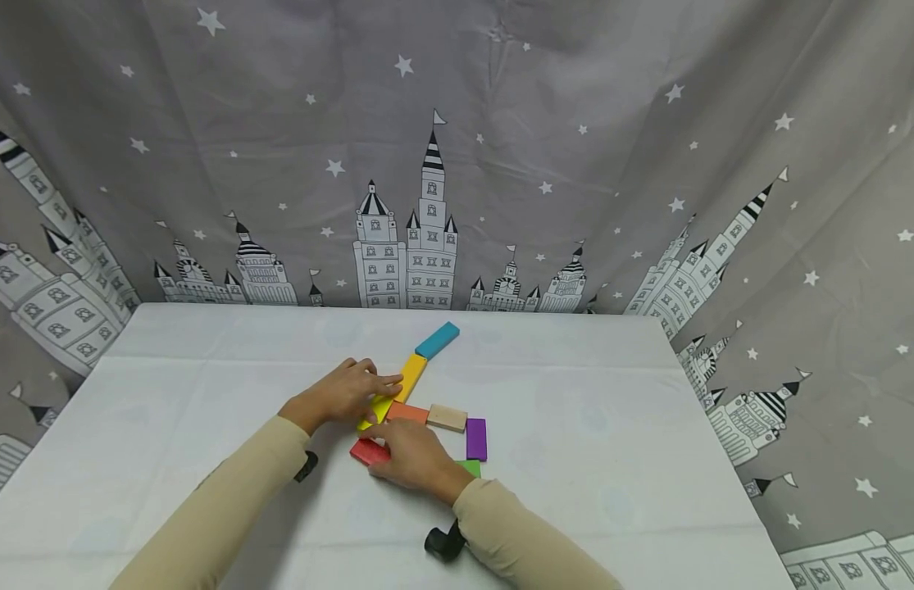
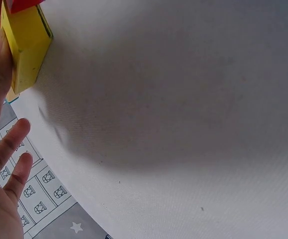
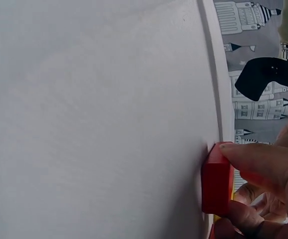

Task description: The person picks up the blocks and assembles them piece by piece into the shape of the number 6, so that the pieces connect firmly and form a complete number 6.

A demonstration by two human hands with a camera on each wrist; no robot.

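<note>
Dyed wooden blocks lie in a joined line on the white table. My left hand (image 1: 346, 396) reaches in from the left, its fingers at a yellow block (image 1: 381, 406) and a deeper yellow block (image 1: 410, 377). In the left wrist view its thumb presses the yellow block (image 2: 29, 47), while two other fingers stretch out apart from it. With thumb and fingers, my right hand (image 1: 416, 459) pinches a red block (image 1: 368, 452) at the yellow block's near end. The right wrist view shows the red block (image 3: 216, 181) with the thumb on its upper end; some fingers are partly hidden.
A blue block (image 1: 438, 339) tops the line at the back. An orange block (image 1: 408, 412), a plain wood block (image 1: 447, 418) and a purple block (image 1: 475, 439) branch right. A green block (image 1: 469, 468) is partly covered by the right wrist. Behind the table hangs a grey castle-print curtain (image 1: 501, 188).
</note>
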